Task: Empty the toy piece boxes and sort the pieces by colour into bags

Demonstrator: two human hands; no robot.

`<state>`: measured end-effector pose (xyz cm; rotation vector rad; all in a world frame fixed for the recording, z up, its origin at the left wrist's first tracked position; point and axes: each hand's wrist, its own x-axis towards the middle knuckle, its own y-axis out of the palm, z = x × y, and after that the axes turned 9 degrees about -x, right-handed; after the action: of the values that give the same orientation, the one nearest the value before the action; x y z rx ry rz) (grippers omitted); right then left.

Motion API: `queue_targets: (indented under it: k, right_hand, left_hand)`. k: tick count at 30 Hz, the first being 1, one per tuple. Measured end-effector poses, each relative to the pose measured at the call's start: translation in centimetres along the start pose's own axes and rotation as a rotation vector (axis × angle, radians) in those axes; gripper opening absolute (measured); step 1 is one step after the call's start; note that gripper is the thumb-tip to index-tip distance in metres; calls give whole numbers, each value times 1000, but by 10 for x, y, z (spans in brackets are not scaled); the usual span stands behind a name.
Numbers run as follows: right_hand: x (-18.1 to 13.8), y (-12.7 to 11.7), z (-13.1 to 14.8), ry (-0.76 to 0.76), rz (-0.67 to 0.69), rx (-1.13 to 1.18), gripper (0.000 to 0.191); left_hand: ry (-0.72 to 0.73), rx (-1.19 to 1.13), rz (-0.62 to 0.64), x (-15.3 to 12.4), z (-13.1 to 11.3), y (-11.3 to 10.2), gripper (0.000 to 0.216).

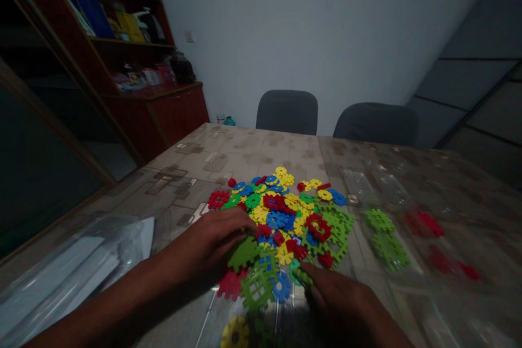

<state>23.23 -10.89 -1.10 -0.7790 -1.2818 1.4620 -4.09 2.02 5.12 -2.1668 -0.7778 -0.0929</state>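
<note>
A heap of flat plastic interlocking pieces (285, 212) in red, blue, yellow and green lies on the patterned table (244, 152). My left hand (212, 244) rests at the heap's near left edge, fingers curled over a dark green piece (243, 253). My right hand (338, 296) lies at the near right edge, its fingers pinched on a small green piece (300, 276). A green lattice piece (256, 285), a red piece (229, 284) and a blue gear piece (282, 286) lie between my hands. A yellow round piece (235, 333) sits close to me.
A clear plastic bag (391, 239) holding green and red pieces lies to the right. Another clear bag with white sheets (69, 272) lies at the near left. Two grey chairs (287, 111) stand behind the table. A red-brown shelf unit (134, 65) fills the left wall.
</note>
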Motion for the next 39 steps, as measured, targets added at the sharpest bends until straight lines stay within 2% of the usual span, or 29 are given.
queue_targets:
  k: [3, 6, 11, 17, 25, 28, 32, 35, 39]
  right_hand:
    - [0, 4, -5, 30, -79, 126, 56]
    - [-1, 10, -10, 6, -93, 200, 47]
    - [-6, 17, -16, 9, -22, 69, 44]
    - [-6, 15, -13, 100, 58, -17, 49]
    - [-2, 10, -12, 87, 143, 54, 43]
    - [-2, 12, -13, 87, 123, 9, 37]
    - [1, 13, -17, 71, 106, -12, 17]
    - [3, 15, -21, 14, 48, 52, 22]
    - [4, 18, -22, -20, -63, 92, 39]
  left_hand:
    - [-9, -58, -31, 0, -3, 8, 18]
    - [-51, -73, 46, -3, -4, 24, 20]
    - [-86, 22, 171, -6, -7, 39, 26]
    - [-96, 58, 152, -3, -11, 32, 25]
    - [-165, 177, 190, 0, 1, 20, 25]
    - [-233, 224, 219, 1, 2, 21, 20]
    - [-266, 221, 265, -2, 0, 24, 19]
    - [-225, 183, 276, -4, 2, 25, 21]
    - [-198, 186, 165, -2, 7, 20, 22]
